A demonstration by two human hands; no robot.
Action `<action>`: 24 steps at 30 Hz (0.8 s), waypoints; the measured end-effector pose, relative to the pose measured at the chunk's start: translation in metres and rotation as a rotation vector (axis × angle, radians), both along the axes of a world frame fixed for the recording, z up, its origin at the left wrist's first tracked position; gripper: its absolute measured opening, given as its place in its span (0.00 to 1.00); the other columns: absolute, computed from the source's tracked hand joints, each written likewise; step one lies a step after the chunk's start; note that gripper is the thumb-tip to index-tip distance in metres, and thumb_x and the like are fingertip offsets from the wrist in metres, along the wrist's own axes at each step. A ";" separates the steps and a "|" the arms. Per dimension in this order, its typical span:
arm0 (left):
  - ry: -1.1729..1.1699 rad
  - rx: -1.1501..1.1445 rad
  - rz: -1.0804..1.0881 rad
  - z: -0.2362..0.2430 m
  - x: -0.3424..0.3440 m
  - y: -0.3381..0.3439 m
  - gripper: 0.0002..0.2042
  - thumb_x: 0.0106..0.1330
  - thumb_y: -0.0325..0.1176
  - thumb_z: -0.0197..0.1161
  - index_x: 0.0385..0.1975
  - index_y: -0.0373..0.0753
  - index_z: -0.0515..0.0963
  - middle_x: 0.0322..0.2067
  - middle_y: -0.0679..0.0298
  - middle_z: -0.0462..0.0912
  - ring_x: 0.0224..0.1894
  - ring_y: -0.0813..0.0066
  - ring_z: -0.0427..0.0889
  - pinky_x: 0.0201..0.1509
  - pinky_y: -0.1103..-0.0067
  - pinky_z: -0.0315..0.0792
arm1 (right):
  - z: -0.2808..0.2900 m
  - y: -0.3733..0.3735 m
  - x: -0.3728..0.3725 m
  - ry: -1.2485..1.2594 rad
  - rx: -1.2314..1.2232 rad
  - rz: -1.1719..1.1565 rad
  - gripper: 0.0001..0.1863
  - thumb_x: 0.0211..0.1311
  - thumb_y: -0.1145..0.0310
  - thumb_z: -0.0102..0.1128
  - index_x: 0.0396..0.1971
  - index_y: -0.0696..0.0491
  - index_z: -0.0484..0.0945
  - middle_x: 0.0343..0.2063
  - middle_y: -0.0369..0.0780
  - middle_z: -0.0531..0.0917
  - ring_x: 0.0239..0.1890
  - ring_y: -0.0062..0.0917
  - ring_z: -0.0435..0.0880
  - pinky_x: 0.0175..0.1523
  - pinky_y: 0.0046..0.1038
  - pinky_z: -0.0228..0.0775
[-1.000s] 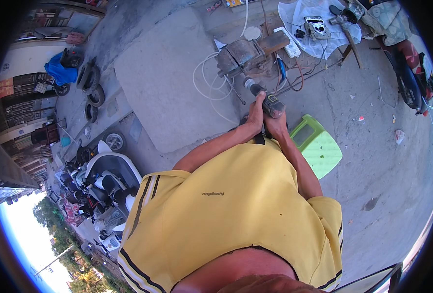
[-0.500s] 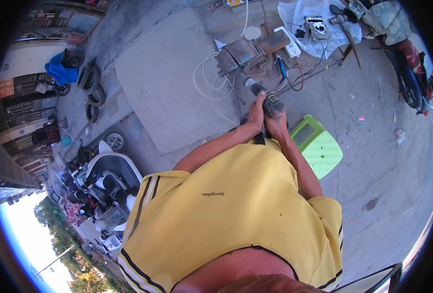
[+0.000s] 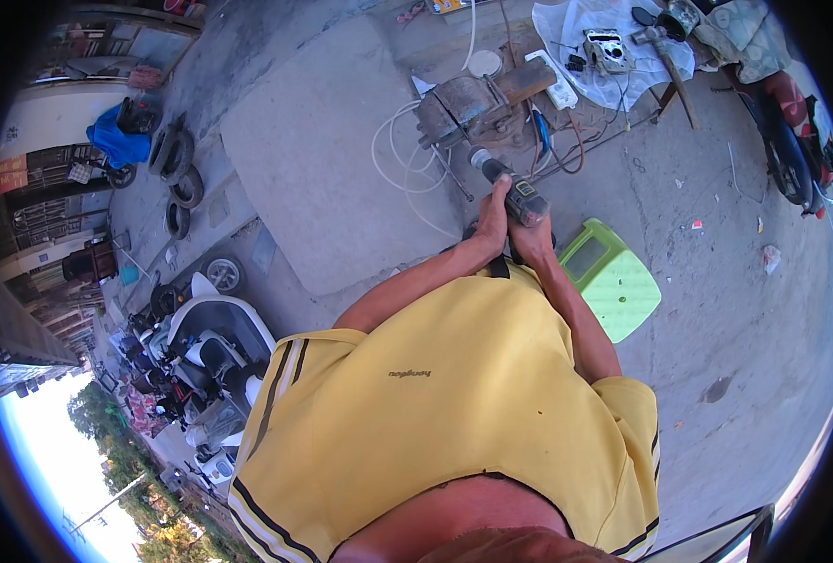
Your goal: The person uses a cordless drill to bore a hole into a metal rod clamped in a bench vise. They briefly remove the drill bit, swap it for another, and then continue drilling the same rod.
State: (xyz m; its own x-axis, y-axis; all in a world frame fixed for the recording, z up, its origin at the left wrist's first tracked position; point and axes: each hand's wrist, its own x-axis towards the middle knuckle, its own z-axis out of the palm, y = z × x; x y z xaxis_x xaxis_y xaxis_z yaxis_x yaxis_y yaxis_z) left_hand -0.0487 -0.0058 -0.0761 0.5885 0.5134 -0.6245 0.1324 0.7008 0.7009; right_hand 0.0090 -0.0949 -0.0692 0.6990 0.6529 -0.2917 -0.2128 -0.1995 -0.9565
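A large flat grey concrete slab (image 3: 327,141) lies on the ground at the far left of the scene. Nearer, right of the person's arms, stands a lime-green square plastic stool (image 3: 613,281). Far from the stool, a white cloth (image 3: 613,47) spread on the ground carries small tools. Just beyond the hands sits a rusty grey metal bench vise (image 3: 473,103), with a loose white cable (image 3: 402,164) looping on the ground to its left. Both hands meet in front of the yellow shirt around a dark, grey-bodied handheld power tool (image 3: 515,192), its nose pointing toward the vise. The left hand (image 3: 491,220) is wrapped around the tool's near left side, and the right hand (image 3: 534,239) grasps it from below on the right.
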 end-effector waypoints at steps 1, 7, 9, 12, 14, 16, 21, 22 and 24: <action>-0.005 -0.001 -0.003 -0.001 0.000 0.000 0.29 0.70 0.60 0.57 0.50 0.35 0.77 0.46 0.59 0.83 0.49 0.70 0.81 0.60 0.73 0.72 | 0.000 0.000 0.000 -0.011 0.007 0.003 0.18 0.55 0.78 0.70 0.47 0.59 0.83 0.40 0.41 0.88 0.42 0.24 0.86 0.49 0.30 0.78; -0.015 0.007 -0.008 -0.006 -0.001 0.001 0.28 0.71 0.60 0.56 0.48 0.35 0.78 0.44 0.60 0.83 0.47 0.71 0.82 0.58 0.73 0.73 | 0.003 0.001 -0.001 -0.031 -0.005 0.003 0.16 0.56 0.78 0.69 0.46 0.59 0.83 0.40 0.40 0.88 0.42 0.23 0.85 0.48 0.30 0.78; -0.010 0.005 -0.020 -0.009 -0.002 0.002 0.28 0.71 0.60 0.56 0.48 0.35 0.78 0.44 0.60 0.83 0.47 0.71 0.82 0.58 0.73 0.73 | 0.000 0.001 -0.001 -0.003 -0.006 -0.005 0.19 0.54 0.78 0.70 0.48 0.59 0.83 0.41 0.42 0.89 0.43 0.25 0.87 0.50 0.30 0.78; 0.008 0.018 -0.018 -0.010 -0.001 0.001 0.28 0.71 0.59 0.55 0.48 0.35 0.78 0.44 0.60 0.83 0.47 0.71 0.82 0.58 0.73 0.73 | -0.005 0.000 -0.002 0.001 0.000 0.001 0.19 0.54 0.78 0.70 0.48 0.59 0.83 0.41 0.42 0.89 0.44 0.25 0.87 0.50 0.30 0.78; 0.012 0.020 -0.014 -0.012 -0.003 0.000 0.28 0.72 0.59 0.55 0.48 0.35 0.78 0.44 0.60 0.83 0.47 0.71 0.82 0.58 0.73 0.73 | 0.007 0.001 -0.001 0.011 0.003 -0.004 0.17 0.55 0.79 0.69 0.46 0.59 0.83 0.39 0.40 0.88 0.41 0.22 0.85 0.47 0.30 0.78; 0.002 0.016 -0.015 -0.011 -0.002 0.001 0.28 0.72 0.59 0.55 0.48 0.36 0.78 0.44 0.61 0.83 0.47 0.70 0.82 0.58 0.73 0.73 | 0.012 0.002 -0.002 0.014 0.010 -0.010 0.15 0.55 0.79 0.68 0.45 0.60 0.83 0.38 0.39 0.88 0.39 0.21 0.83 0.46 0.30 0.77; 0.046 0.045 -0.036 -0.007 -0.004 0.000 0.30 0.71 0.61 0.55 0.47 0.34 0.79 0.44 0.60 0.83 0.47 0.70 0.80 0.58 0.72 0.71 | -0.004 0.002 -0.005 0.008 0.033 -0.027 0.15 0.55 0.79 0.68 0.45 0.60 0.83 0.38 0.38 0.88 0.40 0.20 0.83 0.46 0.30 0.77; 0.062 0.058 -0.050 -0.005 -0.005 0.001 0.31 0.70 0.62 0.55 0.45 0.32 0.80 0.42 0.59 0.83 0.46 0.70 0.79 0.57 0.72 0.71 | -0.006 0.001 -0.005 0.019 0.024 -0.008 0.18 0.55 0.78 0.69 0.47 0.59 0.82 0.40 0.40 0.88 0.42 0.22 0.84 0.48 0.30 0.77; 0.023 -0.005 -0.049 -0.002 -0.006 0.002 0.29 0.72 0.61 0.54 0.50 0.35 0.77 0.47 0.59 0.82 0.50 0.70 0.80 0.61 0.72 0.70 | -0.010 0.001 -0.003 0.043 0.008 0.025 0.22 0.55 0.75 0.72 0.52 0.58 0.81 0.44 0.42 0.88 0.47 0.24 0.86 0.53 0.30 0.77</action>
